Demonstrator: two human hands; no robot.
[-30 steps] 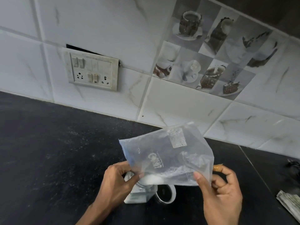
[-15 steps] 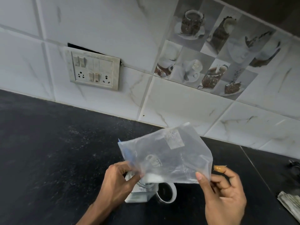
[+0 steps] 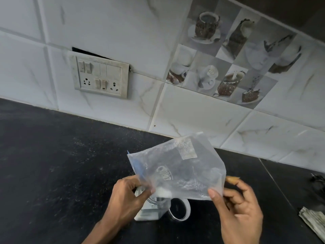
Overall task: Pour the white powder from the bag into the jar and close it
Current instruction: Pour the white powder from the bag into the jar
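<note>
I pinch the bag [image 3: 177, 166] with my left hand [image 3: 128, 196] and right hand [image 3: 241, 208], tipped over the open jar [image 3: 153, 206] near the countertop's [image 3: 52, 164] front edge.

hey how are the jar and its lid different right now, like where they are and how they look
The jar stands upright on the counter, partly hidden behind the left hand and the bag; the lid lies off it, just to its right, in plain sight. The jar is clear and square-sided with white powder at the bottom; the lid is a round, silvery ring with a dark middle. The bag's low corner hangs over the jar's mouth, not over the lid. Both rest on the black counter, close together.
</note>
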